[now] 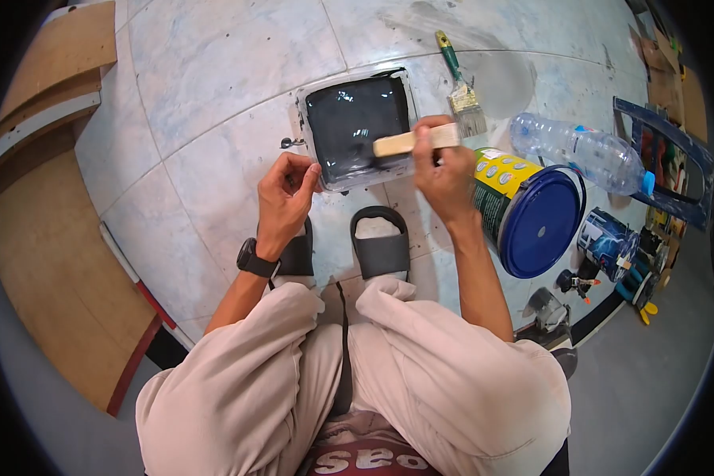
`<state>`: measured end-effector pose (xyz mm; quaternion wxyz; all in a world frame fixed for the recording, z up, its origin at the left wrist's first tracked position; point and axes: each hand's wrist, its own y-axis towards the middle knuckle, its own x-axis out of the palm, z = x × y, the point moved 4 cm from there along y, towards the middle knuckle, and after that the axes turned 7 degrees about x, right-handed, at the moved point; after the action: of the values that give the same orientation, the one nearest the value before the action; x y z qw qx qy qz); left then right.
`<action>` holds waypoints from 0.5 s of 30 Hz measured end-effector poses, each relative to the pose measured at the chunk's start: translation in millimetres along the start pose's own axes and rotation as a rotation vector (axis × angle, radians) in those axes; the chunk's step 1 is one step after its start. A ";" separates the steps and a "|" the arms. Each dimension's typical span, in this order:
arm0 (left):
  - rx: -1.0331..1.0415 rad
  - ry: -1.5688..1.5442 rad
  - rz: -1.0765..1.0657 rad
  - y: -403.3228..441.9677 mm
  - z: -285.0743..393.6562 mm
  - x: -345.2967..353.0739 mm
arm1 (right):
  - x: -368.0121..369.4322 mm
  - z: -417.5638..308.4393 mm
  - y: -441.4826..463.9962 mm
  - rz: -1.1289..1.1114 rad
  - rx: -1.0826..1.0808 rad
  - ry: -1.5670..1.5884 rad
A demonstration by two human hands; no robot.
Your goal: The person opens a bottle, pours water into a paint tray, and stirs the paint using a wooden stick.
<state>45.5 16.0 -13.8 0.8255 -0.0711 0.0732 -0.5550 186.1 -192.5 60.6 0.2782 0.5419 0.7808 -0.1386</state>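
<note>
A square, clear-walled tray (301, 119) filled with glossy black paint (349, 119) sits on the tiled floor in front of my feet. My right hand (444, 170) grips a pale, flat wooden stick (397, 143) above the tray's right side. Its lower end points into the paint, where the tip is dark and hard to make out. At the tray's near left corner, my left hand (289, 194) is closed, thumb and forefinger pinched at the rim. A watch (254, 259) is on the left wrist.
Beyond the right hand lies a used paintbrush (462, 91) with a green handle. To the right are a tipped paint bucket (535, 218) with a blue lid, a plastic bottle (579, 155) and a blue can (607, 238). Wooden boards (63, 278) stand at left.
</note>
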 end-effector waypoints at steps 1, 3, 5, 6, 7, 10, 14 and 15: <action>-0.003 0.000 0.002 -1.0 -0.3 -0.6 | -7.5 0.8 0.8 0.090 0.002 -0.069; 0.004 0.017 -0.007 0.2 0.2 -0.1 | -6.7 2.9 6.3 0.129 0.039 -0.080; 0.000 0.001 -0.009 0.1 3.8 0.2 | 6.1 -0.5 12.1 0.126 0.000 0.112; -0.003 -0.017 -0.012 0.5 4.8 1.3 | 16.5 3.2 10.6 0.071 0.007 0.183; -0.003 -0.022 -0.021 0.3 3.8 1.8 | 24.4 4.2 5.6 0.039 -0.018 0.218; 0.004 -0.042 -0.019 0.8 0.5 0.9 | 14.5 -6.1 -3.3 -0.082 0.041 0.117; -0.027 -0.028 -0.026 -0.2 3.7 -0.7 | -6.5 0.3 4.4 0.063 0.018 -0.036; -0.035 -0.001 -0.037 -0.1 3.1 -1.3 | -8.8 -0.1 10.2 0.129 0.002 -0.054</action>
<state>45.6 17.2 -10.7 0.8138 -0.0870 0.0813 -0.5688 197.7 -195.4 66.6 0.3072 0.5874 0.7363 -0.1357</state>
